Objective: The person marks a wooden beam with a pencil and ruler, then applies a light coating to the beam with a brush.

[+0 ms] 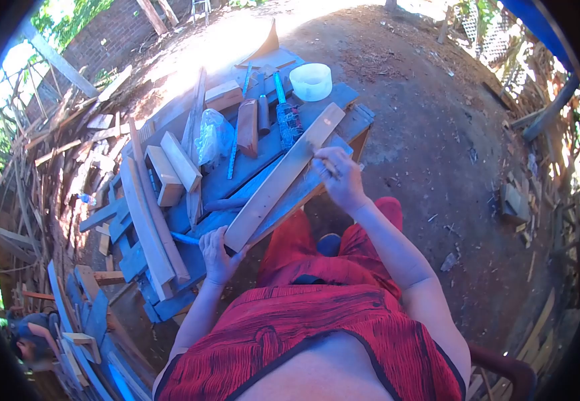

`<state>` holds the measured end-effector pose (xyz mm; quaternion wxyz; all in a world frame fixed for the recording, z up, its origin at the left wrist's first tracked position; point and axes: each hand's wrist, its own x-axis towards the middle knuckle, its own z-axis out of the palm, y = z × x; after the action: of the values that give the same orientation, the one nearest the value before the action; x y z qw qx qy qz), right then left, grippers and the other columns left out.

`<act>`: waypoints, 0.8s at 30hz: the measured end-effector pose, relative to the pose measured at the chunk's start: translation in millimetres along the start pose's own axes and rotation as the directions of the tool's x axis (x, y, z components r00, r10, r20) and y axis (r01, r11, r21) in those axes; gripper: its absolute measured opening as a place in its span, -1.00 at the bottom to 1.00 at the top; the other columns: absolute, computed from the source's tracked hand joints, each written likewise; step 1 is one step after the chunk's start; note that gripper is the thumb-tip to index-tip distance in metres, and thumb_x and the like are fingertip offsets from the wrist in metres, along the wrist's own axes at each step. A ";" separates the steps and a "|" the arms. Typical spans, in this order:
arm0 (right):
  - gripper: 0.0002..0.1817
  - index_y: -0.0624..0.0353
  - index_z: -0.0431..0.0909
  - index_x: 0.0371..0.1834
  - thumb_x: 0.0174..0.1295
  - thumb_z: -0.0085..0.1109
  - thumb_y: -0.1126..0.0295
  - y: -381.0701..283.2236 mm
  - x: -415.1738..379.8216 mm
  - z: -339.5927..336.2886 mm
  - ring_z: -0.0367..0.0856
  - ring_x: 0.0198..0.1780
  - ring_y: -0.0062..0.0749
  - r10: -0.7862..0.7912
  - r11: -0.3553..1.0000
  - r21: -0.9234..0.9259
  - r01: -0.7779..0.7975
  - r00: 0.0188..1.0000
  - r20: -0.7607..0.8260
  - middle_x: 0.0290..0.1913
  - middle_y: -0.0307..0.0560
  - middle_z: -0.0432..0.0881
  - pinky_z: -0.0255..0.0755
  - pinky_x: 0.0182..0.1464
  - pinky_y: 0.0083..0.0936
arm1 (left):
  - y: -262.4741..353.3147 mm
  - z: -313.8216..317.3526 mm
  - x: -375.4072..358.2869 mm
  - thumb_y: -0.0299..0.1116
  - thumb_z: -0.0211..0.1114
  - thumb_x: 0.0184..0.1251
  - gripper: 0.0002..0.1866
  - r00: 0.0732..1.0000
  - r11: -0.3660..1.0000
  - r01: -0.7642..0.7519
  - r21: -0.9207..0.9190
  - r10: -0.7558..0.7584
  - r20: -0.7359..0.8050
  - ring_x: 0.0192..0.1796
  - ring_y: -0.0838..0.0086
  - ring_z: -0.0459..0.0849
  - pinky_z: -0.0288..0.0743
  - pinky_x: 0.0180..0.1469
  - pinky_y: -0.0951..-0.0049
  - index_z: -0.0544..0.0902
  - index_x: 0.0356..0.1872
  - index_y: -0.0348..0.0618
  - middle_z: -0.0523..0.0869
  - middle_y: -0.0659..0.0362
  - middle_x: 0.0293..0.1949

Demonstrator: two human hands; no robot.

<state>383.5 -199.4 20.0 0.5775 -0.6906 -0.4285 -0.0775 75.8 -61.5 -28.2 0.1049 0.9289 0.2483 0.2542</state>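
A long, pale wooden board (283,177) lies slantwise across the near side of the workbench. My left hand (220,257) is closed around its lower end, the thumb at the near corner. Beside the board's upper half, my right hand (338,175) is closed with the fingertips close to the board's edge. Whatever it may hold is too small or hidden to make out. A dark smudge shows on the board near those fingers. Under and beside the board lie other planks and a dark rounded handle-like piece (226,203).
The weathered workbench (343,100) also carries a white plastic tub (311,81), a clear plastic bag (215,137), a reddish wood block (248,127), a patterned tool (290,123) and several cut planks (146,220). Piled scrap wood (56,154) stands left; a dirt floor (430,154) lies right.
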 end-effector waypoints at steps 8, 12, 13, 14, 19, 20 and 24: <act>-0.82 0.09 0.55 -0.21 0.17 0.26 0.32 -93.1 -45.3 25.1 0.63 -0.20 -0.08 -0.260 0.951 0.247 0.187 0.916 0.307 -0.23 -0.03 0.59 0.52 -0.18 -0.29 | -21.8 7.7 6.2 -0.14 0.54 -0.10 -0.34 0.987 0.915 0.131 -0.382 -0.155 -0.032 -0.09 0.27 0.64 0.51 -0.02 0.29 0.50 0.03 -0.24 0.65 0.04 -0.12; -0.82 0.13 0.55 -0.18 0.24 0.23 0.32 -111.9 -42.8 46.4 0.64 -0.18 -0.24 -0.221 0.822 0.559 -0.104 0.848 0.482 -0.20 -0.08 0.61 0.51 -0.18 -0.35 | -17.5 6.0 10.4 -0.16 0.55 -0.10 -0.34 0.981 0.865 0.151 -0.478 -0.191 -0.036 -0.14 0.35 0.68 0.55 -0.07 0.37 0.50 0.03 -0.26 0.67 0.05 -0.14; -0.81 0.18 0.54 -0.15 0.28 0.22 0.33 -113.9 -41.6 51.3 0.65 -0.13 -0.40 -0.195 0.748 0.629 -0.209 0.838 0.510 -0.21 -0.13 0.61 0.51 -0.19 -0.39 | -20.9 10.0 8.4 -0.17 0.56 -0.11 -0.33 0.979 0.855 0.132 -0.501 -0.193 -0.072 -0.14 0.37 0.68 0.55 -0.07 0.38 0.50 0.03 -0.26 0.67 0.06 -0.14; -0.81 0.18 0.54 -0.15 0.28 0.22 0.33 -113.3 -40.5 56.3 0.65 -0.13 -0.40 -0.196 0.748 0.630 -0.210 0.836 0.512 -0.21 -0.13 0.61 0.51 -0.19 -0.39 | -23.3 12.3 7.5 -0.18 0.57 -0.12 -0.33 0.975 0.845 0.111 -0.523 -0.195 -0.109 -0.13 0.39 0.68 0.54 -0.07 0.40 0.50 0.03 -0.26 0.67 0.08 -0.14; -0.85 0.22 0.59 -0.22 0.28 0.21 0.36 -80.8 -17.4 64.1 0.64 -0.30 -0.55 0.074 0.413 0.626 -0.662 0.709 0.701 -0.30 -0.18 0.66 0.57 -0.25 -0.55 | -18.2 5.8 11.6 -0.22 0.57 -0.12 -0.35 0.979 0.869 0.131 -0.478 -0.190 -0.077 -0.18 0.42 0.67 0.53 -0.10 0.45 0.51 0.03 -0.26 0.67 0.09 -0.17; -0.85 0.21 0.60 -0.22 0.28 0.21 0.36 -68.9 -3.9 56.1 0.65 -0.34 -0.55 0.156 0.483 0.597 -0.640 0.734 0.661 -0.32 -0.17 0.66 0.57 -0.29 -0.58 | -19.2 5.3 11.9 -0.22 0.56 -0.11 -0.36 0.975 0.881 0.169 -0.443 -0.215 -0.055 -0.19 0.44 0.67 0.53 -0.11 0.46 0.51 0.03 -0.26 0.67 0.10 -0.18; -0.86 0.20 0.58 -0.24 0.28 0.18 0.35 16.7 59.1 1.5 0.71 -0.39 -0.42 0.416 0.614 0.492 -0.618 0.782 0.464 -0.32 -0.12 0.68 0.62 -0.39 -0.48 | -18.3 3.8 12.0 -0.26 0.55 -0.10 -0.37 0.970 0.844 0.199 -0.499 -0.243 -0.025 -0.21 0.46 0.66 0.52 -0.13 0.48 0.51 0.04 -0.25 0.67 0.10 -0.18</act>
<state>431.0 -167.8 42.9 0.6947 -0.5586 -0.2917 0.3469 79.3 -40.0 -32.2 0.3558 0.8245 0.2849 0.3354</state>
